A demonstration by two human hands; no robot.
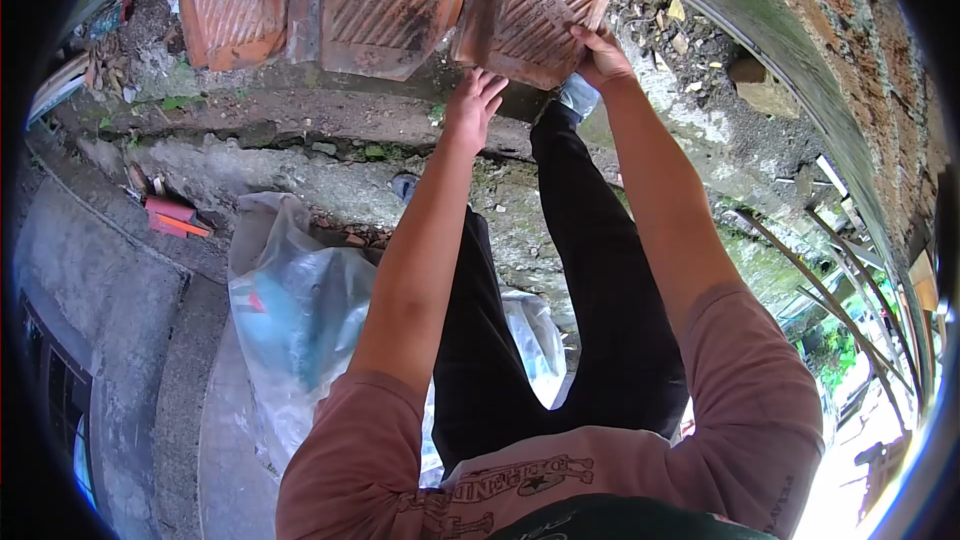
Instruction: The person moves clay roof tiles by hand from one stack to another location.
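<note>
A ribbed orange clay roof tile lies at the top, the rightmost of three in a row. My right hand grips its lower right edge, thumb on the top face and the other fingers mostly hidden beneath. At the tile's lower left corner is my left hand, fingers stretched out and a little apart, fingertips right at the edge. To the left lie a second ribbed tile and a third tile, dark-stained in places.
My right foot stands just below the tile, on a mossy concrete ledge. Clear plastic sheeting lies left of my legs. A red object sits farther left. Rubble and a curved brick wall border the right, with long sticks below.
</note>
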